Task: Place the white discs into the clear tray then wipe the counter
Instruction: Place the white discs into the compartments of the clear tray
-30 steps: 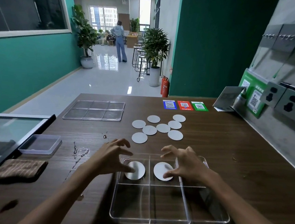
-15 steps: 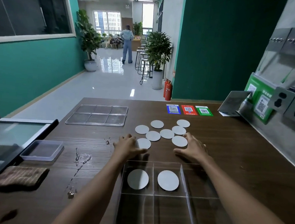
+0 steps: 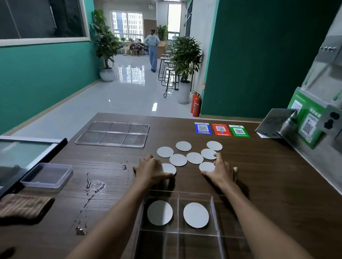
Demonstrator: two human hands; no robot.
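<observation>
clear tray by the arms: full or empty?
Partly filled. The tray holds two discs, one in the far-left cell and one in the cell beside it; the near cells in view look empty.

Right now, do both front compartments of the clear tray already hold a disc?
No, the two discs lie in the far row of the clear tray; the near compartments show none.

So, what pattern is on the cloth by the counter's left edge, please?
Brown with thin pale stripes, head view.

I see two bare forearms with no sleeves, watch or jewellery showing; my left hand and right hand wear no gloves.
</observation>
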